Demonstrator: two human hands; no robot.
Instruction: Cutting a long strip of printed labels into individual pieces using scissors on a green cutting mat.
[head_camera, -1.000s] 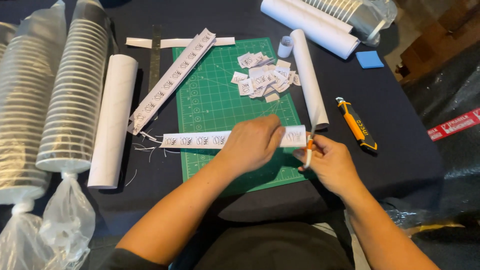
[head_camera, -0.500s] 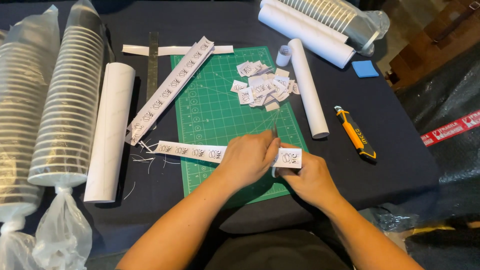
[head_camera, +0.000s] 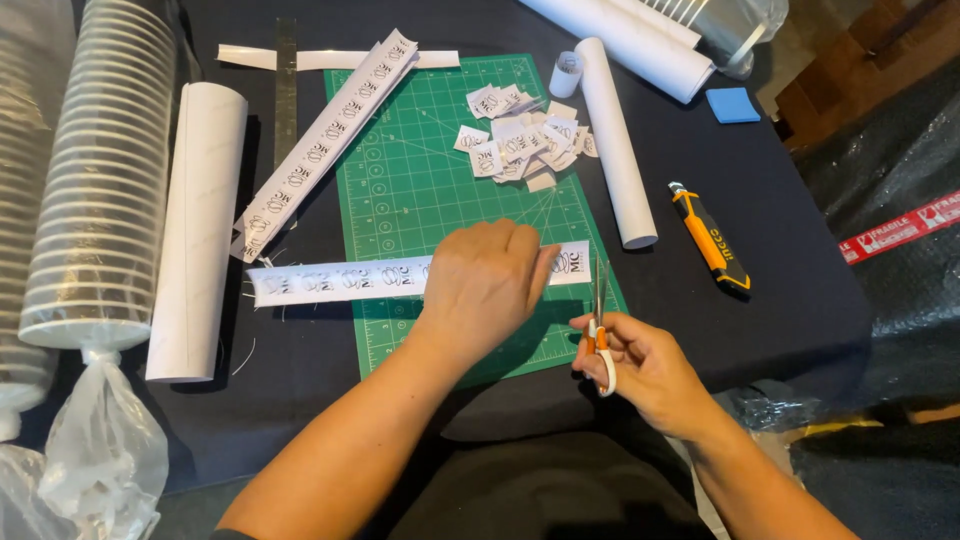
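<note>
Head view shows a long white paper strip of printed labels (head_camera: 340, 280) lying across the green gridded cutting mat (head_camera: 400, 190) on the dark worktop (head_camera: 780, 290), with the left hand (head_camera: 485, 285) pressed flat on its right part. Just right of the strip's end, the right hand (head_camera: 650, 370) grips small orange-handled scissors (head_camera: 600, 330), blades upward and nearly together; a heap of cut white labels (head_camera: 520, 140) lies farther up the mat, an orange utility knife (head_camera: 712, 240) well to the right
</note>
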